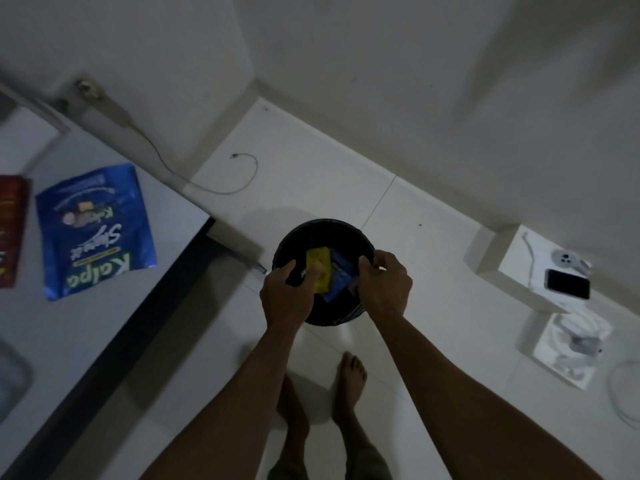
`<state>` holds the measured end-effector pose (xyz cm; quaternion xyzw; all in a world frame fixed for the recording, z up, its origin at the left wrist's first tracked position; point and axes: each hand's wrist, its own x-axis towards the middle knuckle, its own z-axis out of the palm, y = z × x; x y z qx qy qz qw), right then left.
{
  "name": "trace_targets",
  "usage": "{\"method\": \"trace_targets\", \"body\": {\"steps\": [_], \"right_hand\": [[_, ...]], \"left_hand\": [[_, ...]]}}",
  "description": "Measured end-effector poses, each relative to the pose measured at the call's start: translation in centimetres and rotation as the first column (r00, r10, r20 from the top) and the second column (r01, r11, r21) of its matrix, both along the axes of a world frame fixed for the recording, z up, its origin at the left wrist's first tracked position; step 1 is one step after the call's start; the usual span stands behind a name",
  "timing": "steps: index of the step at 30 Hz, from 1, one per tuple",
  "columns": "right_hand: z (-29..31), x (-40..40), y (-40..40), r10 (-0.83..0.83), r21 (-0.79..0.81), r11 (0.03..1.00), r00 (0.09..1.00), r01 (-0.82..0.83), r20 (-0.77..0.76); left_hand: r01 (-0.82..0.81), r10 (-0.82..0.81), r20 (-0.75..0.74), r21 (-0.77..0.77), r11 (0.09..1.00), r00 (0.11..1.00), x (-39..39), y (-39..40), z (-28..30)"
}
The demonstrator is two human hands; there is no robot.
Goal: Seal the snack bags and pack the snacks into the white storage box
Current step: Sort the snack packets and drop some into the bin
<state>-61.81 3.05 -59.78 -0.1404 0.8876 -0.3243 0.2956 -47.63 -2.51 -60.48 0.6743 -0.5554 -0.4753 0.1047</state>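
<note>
I stand over a round black bin on the floor. My left hand reaches over its left rim, fingertips closed on the edge of a yellow wrapper inside it. A blue wrapper lies beside the yellow one in the bin. My right hand hovers over the right rim with thumb and fingers pinched together; nothing clear shows between them. A large blue snack bag lies flat on the white table at left, with a red snack bag at the frame's edge. No white storage box is in view.
The table's dark edge runs diagonally left of the bin. A thin cable trails on the floor by the wall corner. A phone and charger lie on a low ledge at right. My bare feet stand just behind the bin.
</note>
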Motion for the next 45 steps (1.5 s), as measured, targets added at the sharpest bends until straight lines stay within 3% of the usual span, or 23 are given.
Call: {"method": "trace_targets", "body": {"steps": [5, 9, 18, 23, 30, 36, 42, 45], "right_hand": [[7.6, 0.3, -0.7, 0.067, -0.103, 0.993, 0.997, -0.065, 0.023], [13.6, 1.4, -1.7, 0.114, -0.137, 0.985, 0.992, -0.106, 0.055], [22.4, 8.5, -5.8, 0.288, -0.293, 0.925, 0.950, -0.243, 0.123], [23.9, 14.9, -8.1, 0.380, -0.322, 0.885, 0.922, -0.338, 0.077], [22.7, 22.9, -10.6, 0.444, -0.283, 0.860, 0.896, -0.425, 0.003], [20.2, 25.4, -14.5, 0.514, -0.177, 0.836, 0.854, -0.520, -0.078], [16.8, 25.6, -21.0, 0.536, -0.112, 0.834, 0.842, -0.540, -0.063], [15.3, 25.4, -24.1, 0.551, -0.047, 0.832, 0.833, -0.553, -0.050]], "left_hand": [[-0.031, 0.031, 0.000, -0.068, 0.997, 1.000, 1.0, -0.5, 9.0], [-0.114, 0.106, -0.088, -0.087, 0.990, 0.990, 3.3, -0.4, 16.2], [-0.302, 0.279, -0.124, -0.254, 0.919, 0.952, 17.2, -1.7, 24.6], [-0.376, 0.351, -0.141, -0.240, 0.895, 0.926, 26.7, -2.4, 24.7], [-0.379, 0.400, 0.006, -0.304, 0.874, 0.916, 35.5, -4.5, 22.5], [-0.354, 0.415, 0.108, -0.358, 0.864, 0.903, 37.2, -7.8, 20.4], [-0.334, 0.446, 0.208, -0.417, 0.846, 0.870, 38.2, -14.0, 16.7], [-0.276, 0.433, 0.418, -0.385, 0.880, 0.799, 38.6, -18.0, 15.7]]}}
